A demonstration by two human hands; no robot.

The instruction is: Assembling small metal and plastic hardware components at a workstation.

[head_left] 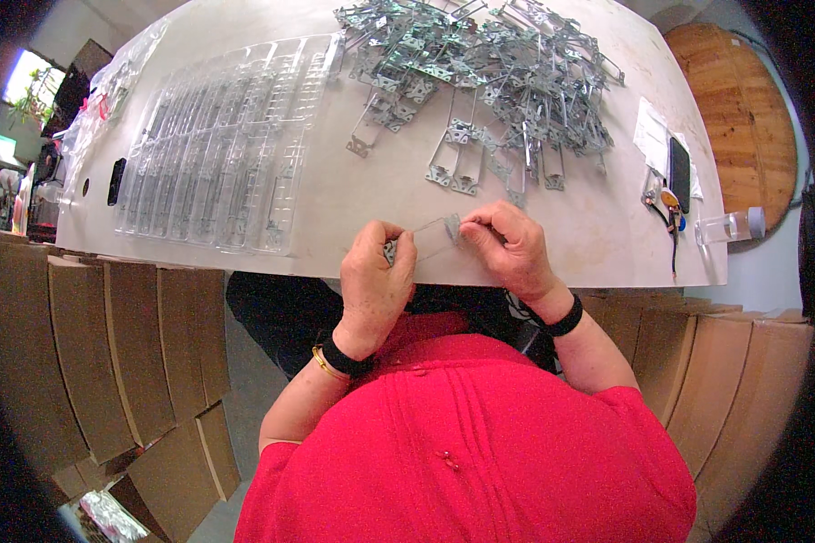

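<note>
Near the table's front edge, my left hand [378, 276] is closed round one end of a metal bracket [432, 232], a piece with small plates and thin rods. The bracket's other end reaches my right hand [509, 244], whose thumb and forefinger are pinched together at its plate. My fingers partly hide both ends. Beyond my hands lies a large heap of similar silvery brackets [507, 72], with several loose ones at its near side. To the left sits a stack of clear plastic trays [217, 145] with long narrow compartments; metal pieces show through them.
On the white table [353, 190], a black phone [678, 168], paper [650, 136], a small corded item [670, 204] and a clear bottle [729, 226] lie at the right. A black object [116, 181] is left of the trays. Cardboard boxes [127, 353] stand below both sides.
</note>
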